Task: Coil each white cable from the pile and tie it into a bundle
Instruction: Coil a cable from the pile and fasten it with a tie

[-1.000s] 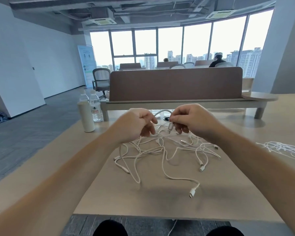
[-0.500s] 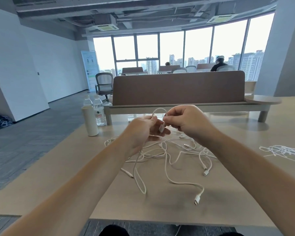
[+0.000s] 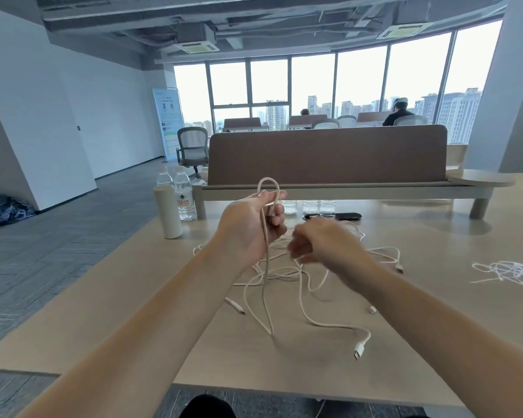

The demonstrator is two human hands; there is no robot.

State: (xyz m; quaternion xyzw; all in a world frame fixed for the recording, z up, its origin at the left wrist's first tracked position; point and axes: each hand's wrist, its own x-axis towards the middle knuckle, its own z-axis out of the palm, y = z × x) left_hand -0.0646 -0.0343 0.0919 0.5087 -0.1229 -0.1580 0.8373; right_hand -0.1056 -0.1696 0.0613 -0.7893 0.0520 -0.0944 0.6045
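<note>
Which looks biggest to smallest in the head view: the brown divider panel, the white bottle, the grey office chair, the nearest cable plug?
1. brown divider panel
2. white bottle and grey office chair: about alike here; the chair stands farther off, so unranked
3. nearest cable plug, smallest

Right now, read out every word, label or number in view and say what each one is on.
"农夫山泉": red label of the nearer clear water bottle, small and barely legible.
Standing banner by the windows: printed text, too blurred to read.
White bottle and white cables: no text visible.
</note>
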